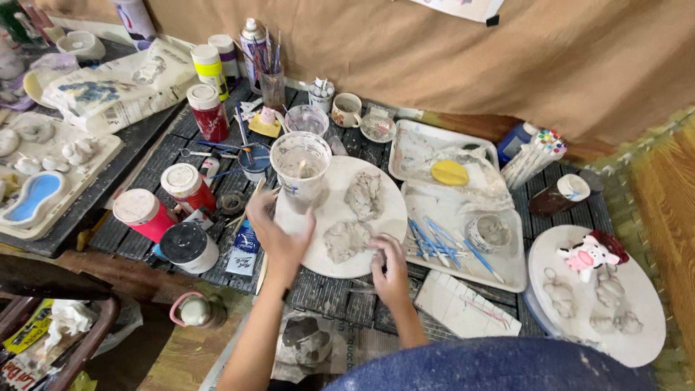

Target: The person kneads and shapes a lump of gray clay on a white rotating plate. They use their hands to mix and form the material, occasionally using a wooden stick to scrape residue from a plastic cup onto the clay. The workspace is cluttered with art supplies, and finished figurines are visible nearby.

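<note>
Over the desk (340, 289), from the one head view, we look down on a round white board (326, 217) with two lumps of grey clay on it: one near lump (346, 240) and one far lump (364, 195). Our left hand (275, 230) lies at the board's left edge, fingers spread and flat, holding nothing, just below a clear cup (300, 168) of cloudy water that stands on the board. Our right hand (389, 269) sits at the board's near right edge, fingers curled, touching or almost touching the near lump; we cannot tell whether it pinches a bit of clay or a small tool.

We judge that the clay is being worked by hand, with the left hand steadying the board. A next move at the near lump would call for a light pull, so the soft clay does not tear, and for keeping the left wrist clear of the cup.

Left of the board stand red paint jars (143, 213) and a black-lidded jar (190, 246). To the right a white tray (463, 232) carries blue-handled tools (434, 239), a yellow disc (449, 172) and a small bowl (489, 232). Further right a second round board (644, 318) bears a pink and white cow figure (588, 255) and several small clay pieces (609, 289).
</note>
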